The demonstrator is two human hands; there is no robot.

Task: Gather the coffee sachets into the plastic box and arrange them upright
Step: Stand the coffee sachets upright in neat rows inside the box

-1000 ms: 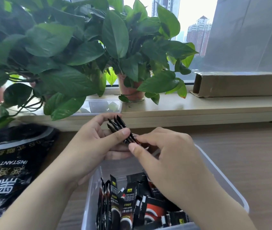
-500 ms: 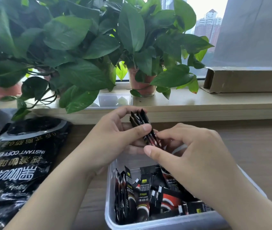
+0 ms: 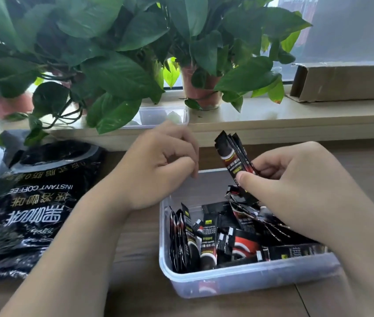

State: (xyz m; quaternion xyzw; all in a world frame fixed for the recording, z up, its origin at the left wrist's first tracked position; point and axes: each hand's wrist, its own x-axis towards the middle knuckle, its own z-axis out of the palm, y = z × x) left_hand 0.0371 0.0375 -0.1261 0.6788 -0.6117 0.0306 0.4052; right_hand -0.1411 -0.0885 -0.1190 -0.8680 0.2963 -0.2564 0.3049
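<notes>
A clear plastic box (image 3: 245, 280) stands on the wooden table and holds several black-and-red coffee sachets (image 3: 208, 239). A few stand upright against its left wall; the others lie loose and tilted. Above the box's far edge my right hand (image 3: 295, 186) pinches a small bundle of sachets (image 3: 231, 154) between thumb and fingers, their tops pointing up and away. My left hand (image 3: 158, 165) hovers left of that bundle with fingers loosely curled and nothing in it.
A large black instant-coffee bag (image 3: 30, 202) lies on the table at the left. Potted plants (image 3: 117, 53) hang over the window sill behind, with a clear lid or tray (image 3: 158, 115) under the leaves. A cardboard box (image 3: 345, 81) lies on the sill at the right.
My left hand has let go of the sachet bundle and drawn off to the left. The right hand alone now holds the bundle, which shows its printed face.
</notes>
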